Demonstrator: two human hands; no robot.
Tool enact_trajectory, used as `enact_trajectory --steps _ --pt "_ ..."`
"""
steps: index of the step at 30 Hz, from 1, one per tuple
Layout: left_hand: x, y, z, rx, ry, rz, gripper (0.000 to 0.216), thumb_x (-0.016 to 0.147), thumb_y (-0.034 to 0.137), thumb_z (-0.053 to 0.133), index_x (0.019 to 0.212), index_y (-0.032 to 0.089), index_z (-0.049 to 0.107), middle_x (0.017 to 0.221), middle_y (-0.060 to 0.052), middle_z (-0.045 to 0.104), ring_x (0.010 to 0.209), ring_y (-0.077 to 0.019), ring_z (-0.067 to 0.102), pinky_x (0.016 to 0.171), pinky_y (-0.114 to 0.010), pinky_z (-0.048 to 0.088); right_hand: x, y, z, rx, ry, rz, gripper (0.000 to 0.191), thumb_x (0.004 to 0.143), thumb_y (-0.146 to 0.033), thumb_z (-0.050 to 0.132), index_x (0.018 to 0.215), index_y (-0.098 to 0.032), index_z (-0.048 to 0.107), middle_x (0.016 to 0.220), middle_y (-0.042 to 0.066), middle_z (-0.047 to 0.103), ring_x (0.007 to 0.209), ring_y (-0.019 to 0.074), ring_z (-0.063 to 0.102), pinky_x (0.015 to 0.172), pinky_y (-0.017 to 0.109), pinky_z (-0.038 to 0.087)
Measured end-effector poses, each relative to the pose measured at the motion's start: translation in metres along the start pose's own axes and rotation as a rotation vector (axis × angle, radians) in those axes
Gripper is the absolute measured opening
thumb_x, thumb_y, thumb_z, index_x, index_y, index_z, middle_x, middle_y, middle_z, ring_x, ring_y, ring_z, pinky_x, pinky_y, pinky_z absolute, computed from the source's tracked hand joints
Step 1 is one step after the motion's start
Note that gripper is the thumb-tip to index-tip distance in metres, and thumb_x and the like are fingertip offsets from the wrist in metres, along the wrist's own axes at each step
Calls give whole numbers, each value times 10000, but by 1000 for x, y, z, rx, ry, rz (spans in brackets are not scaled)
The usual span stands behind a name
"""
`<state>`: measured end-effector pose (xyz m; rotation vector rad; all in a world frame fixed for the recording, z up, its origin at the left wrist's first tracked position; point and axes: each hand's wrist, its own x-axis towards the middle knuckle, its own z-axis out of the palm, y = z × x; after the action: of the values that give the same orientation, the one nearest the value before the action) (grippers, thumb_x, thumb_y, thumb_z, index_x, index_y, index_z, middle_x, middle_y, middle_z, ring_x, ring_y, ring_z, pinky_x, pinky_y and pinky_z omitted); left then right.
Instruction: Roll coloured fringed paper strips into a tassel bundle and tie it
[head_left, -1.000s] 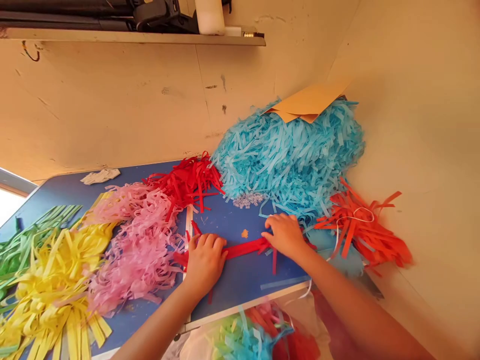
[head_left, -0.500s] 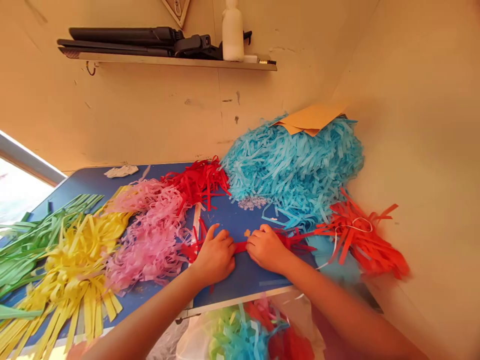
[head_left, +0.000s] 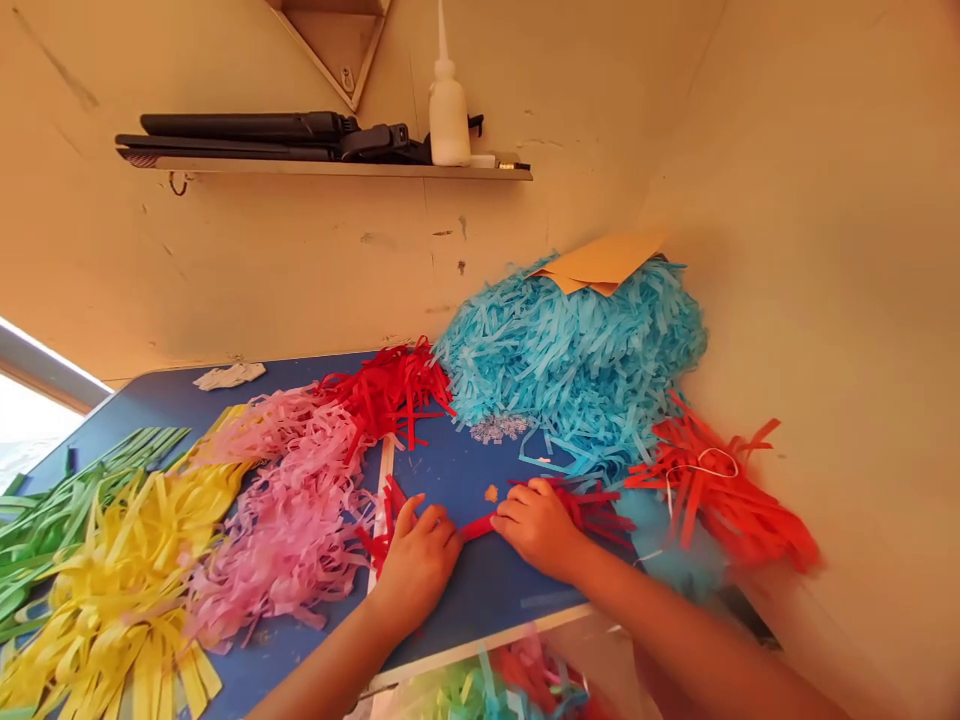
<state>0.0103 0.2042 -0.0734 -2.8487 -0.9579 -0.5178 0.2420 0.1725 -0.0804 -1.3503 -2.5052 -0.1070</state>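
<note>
A red paper tassel (head_left: 477,527) lies low over the blue tabletop, its middle drawn into a narrow band and its ends frayed into strips. My left hand (head_left: 420,560) is closed around the band near the left fringe. Gripping its other side, my right hand (head_left: 538,528) has curled fingers, with the right fringe (head_left: 596,510) fanning out beyond it. Only a short length of band shows between the hands. Just above that stretch, a small orange-tan scrap (head_left: 491,493) rests on the table.
Green (head_left: 82,510), yellow (head_left: 142,550) and pink (head_left: 292,500) fringes cover the left side. A red bundle (head_left: 382,390) and a large blue heap (head_left: 562,350) are behind. Orange-red fringe (head_left: 720,480) lies right. A wall shelf (head_left: 322,167) holds a white bottle (head_left: 450,120).
The view has tilted up, so everything sits lower in the picture. My hands have moved slightly apart, my left hand a little nearer me, and more band shows between them.
</note>
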Motion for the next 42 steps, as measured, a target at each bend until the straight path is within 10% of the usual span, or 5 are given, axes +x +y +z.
enact_trajectory --steps 13,28,36,42 --pt "-10 -7 -7 -358 -21 -374 328 954 409 525 765 288 764 826 -23 753 850 -230 643 890 -465 380 -16 36 -3 406 -44 366 107 841 -251 784 739 -261 751 838 -32 690 862 154 587 816 322 340" --pt "8 -8 -10 -144 -207 -280 149 903 267 636 783 213 706 793 -21 708 836 -233 612 869 -453 365 3 27 -20 293 -141 501 111 789 -192 750 706 -185 677 767 6 671 816 189 558 766 334 316" --pt "10 -8 -8 -70 -70 43 214 912 221 647 1013 390 731 906 17 708 957 -237 544 966 -508 293 7 8 -15 69 -16 -110 137 951 -222 612 846 -216 700 887 17 705 957 208 512 852 411 271" --pt "18 -1 -9 -119 -56 23 90 840 183 678 862 246 737 845 2 704 988 -240 570 1058 -545 240 18 9 -2 -20 7 -193 235 950 -127 542 751 -172 659 839 42 690 932 198 525 827 390 288"
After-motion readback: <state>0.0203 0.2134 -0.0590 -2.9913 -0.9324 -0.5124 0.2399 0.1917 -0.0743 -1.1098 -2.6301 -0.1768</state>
